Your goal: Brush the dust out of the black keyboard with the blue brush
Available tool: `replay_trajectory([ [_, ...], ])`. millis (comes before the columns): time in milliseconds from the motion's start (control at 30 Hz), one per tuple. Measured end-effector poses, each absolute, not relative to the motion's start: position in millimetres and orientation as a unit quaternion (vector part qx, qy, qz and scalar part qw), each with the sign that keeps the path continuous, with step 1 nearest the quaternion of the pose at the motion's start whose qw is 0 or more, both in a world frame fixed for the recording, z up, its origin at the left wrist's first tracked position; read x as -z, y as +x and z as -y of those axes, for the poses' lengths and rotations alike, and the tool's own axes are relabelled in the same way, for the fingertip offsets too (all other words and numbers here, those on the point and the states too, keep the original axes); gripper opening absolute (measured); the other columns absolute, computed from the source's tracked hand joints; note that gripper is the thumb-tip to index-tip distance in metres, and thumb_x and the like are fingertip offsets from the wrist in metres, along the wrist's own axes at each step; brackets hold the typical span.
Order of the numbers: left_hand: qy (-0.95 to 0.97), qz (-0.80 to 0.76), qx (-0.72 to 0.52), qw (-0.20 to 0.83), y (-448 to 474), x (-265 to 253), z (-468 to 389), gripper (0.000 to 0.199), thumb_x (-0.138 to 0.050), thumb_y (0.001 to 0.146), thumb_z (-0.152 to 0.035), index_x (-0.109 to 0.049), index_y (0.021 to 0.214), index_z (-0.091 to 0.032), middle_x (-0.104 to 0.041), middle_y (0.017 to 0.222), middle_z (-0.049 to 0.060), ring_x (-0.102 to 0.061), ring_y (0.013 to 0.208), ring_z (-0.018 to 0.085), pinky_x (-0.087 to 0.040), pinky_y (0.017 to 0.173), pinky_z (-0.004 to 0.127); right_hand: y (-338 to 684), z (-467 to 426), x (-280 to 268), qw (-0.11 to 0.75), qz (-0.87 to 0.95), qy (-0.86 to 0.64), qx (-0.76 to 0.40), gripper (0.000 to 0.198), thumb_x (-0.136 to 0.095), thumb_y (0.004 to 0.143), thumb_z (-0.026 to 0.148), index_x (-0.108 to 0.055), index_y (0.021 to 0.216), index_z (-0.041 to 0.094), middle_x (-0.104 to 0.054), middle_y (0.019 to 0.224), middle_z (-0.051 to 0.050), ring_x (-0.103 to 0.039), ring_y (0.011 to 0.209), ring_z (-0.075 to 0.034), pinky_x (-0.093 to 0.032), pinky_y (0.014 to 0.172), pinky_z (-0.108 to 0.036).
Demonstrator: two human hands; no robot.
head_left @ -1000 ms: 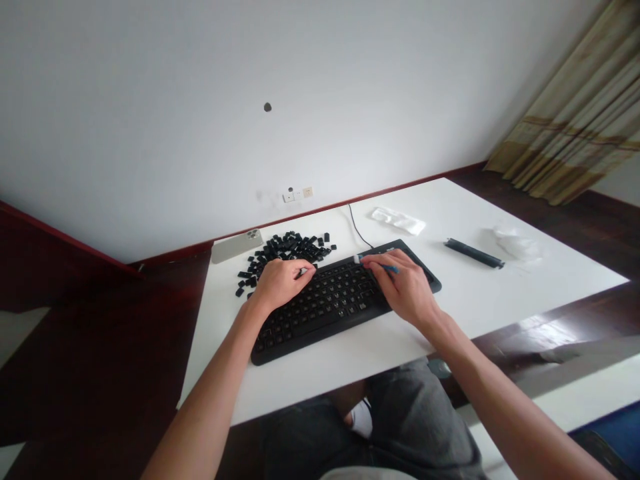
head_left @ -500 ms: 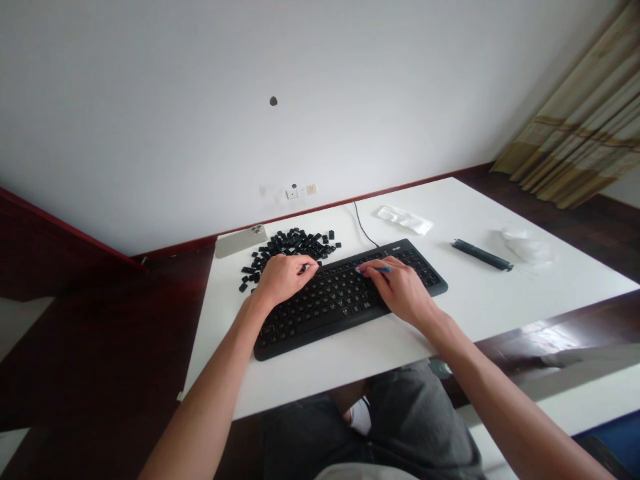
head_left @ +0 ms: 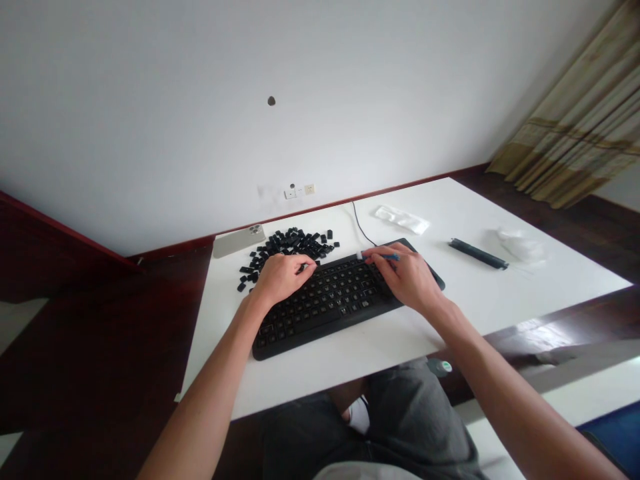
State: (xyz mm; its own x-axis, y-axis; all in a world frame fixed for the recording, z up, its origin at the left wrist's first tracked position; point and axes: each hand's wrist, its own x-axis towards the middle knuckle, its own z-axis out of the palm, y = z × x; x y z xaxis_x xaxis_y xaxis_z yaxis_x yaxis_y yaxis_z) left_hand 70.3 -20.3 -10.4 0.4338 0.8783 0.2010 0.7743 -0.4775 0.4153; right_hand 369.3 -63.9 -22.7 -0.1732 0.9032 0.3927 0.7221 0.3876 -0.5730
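My right hand (head_left: 407,280) lies over the right half of the black keyboard (head_left: 330,303), grip closed around a thin blue tool (head_left: 387,256). The tool's pale tip pokes out past my fingertips at the keyboard's far edge. What the tip touches is too small to tell.

My left hand (head_left: 280,280) rests on the far left part of the keyboard, fingers curled; a small dark piece shows at the fingertips, but I cannot tell if that grip is pinching it or only touching it.

Just beyond my left hand: a loose pile of black keycaps (head_left: 287,247) on the white counter (head_left: 470,300). Past the pile, at the counter's far edge, a phone (head_left: 237,241) lies flat.

Beyond my right hand: the keyboard cable (head_left: 359,227) running to the back edge, and a clear wrapper (head_left: 403,219). Further out to the right of that hand: a black cylinder (head_left: 477,253) lying on its side, then crumpled clear plastic (head_left: 520,245).
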Motion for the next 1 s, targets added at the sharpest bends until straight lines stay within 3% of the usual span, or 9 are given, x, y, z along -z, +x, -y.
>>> replay_trajectory([
  [100,0.837,-0.491,-0.201,0.134,69.9,10.7,20.2,0.025,-0.064,0.103,-0.04,-0.086,0.101,-0.028,-0.082,0.083,0.0,-0.069,0.067,0.014,-0.046,0.07,0.028,369.4,64.5,23.6,0.316,0.788,-0.501,-0.167,0.036,-0.047,0.111,0.036,-0.081,0.116,0.024,-0.082,0.109,-0.007,-0.074,0.102,-0.028,-0.059,0.092,-0.044],
  [300,0.839,-0.49,-0.199,0.129,69.6,12.0,19.7,0.025,-0.065,0.103,-0.04,-0.086,0.1,-0.028,-0.079,0.075,-0.001,-0.064,0.06,0.013,-0.043,0.068,0.028,369.5,66.0,22.5,0.393,0.739,-0.533,-0.127,0.034,-0.05,0.11,0.037,-0.081,0.118,0.024,-0.082,0.11,-0.008,-0.073,0.105,-0.029,-0.057,0.096,-0.045],
  [433,0.84,-0.489,-0.2,0.127,70.2,13.8,19.1,0.025,-0.065,0.102,-0.04,-0.087,0.1,-0.028,-0.078,0.074,0.0,-0.063,0.06,0.013,-0.043,0.068,0.028,368.6,50.4,20.4,0.318,0.787,-0.5,-0.172,0.036,-0.046,0.11,0.035,-0.08,0.107,0.024,-0.082,0.113,-0.007,-0.072,0.105,-0.028,-0.055,0.096,-0.044],
  [600,0.838,-0.492,-0.196,0.133,69.7,11.2,20.1,0.026,-0.064,0.103,-0.04,-0.086,0.1,-0.027,-0.078,0.075,0.0,-0.062,0.06,0.012,-0.042,0.068,0.027,376.5,-0.4,6.5,0.264,0.796,-0.535,-0.103,0.04,-0.042,0.109,0.033,-0.078,0.1,0.019,-0.079,0.097,-0.012,-0.068,0.091,-0.028,-0.049,0.084,-0.041],
  [833,0.831,-0.509,-0.193,0.118,65.4,4.6,20.7,0.029,-0.063,0.104,-0.041,-0.086,0.099,-0.025,-0.074,0.069,-0.001,-0.056,0.056,0.011,-0.037,0.063,0.027,390.7,-40.2,-8.6,0.154,0.858,-0.384,-0.305,0.038,-0.046,0.107,0.041,-0.073,0.089,0.022,-0.072,0.08,-0.003,-0.062,0.072,-0.018,-0.044,0.074,-0.033],
  [1000,0.826,-0.517,-0.189,0.124,62.1,6.6,19.0,0.028,-0.062,0.104,-0.04,-0.086,0.1,-0.026,-0.072,0.066,-0.003,-0.052,0.053,0.01,-0.036,0.061,0.026,408.2,-42.1,2.1,0.233,0.831,-0.454,-0.222,0.043,-0.041,0.11,0.041,-0.069,0.085,0.021,-0.07,0.081,-0.005,-0.06,0.073,-0.019,-0.043,0.078,-0.036],
])
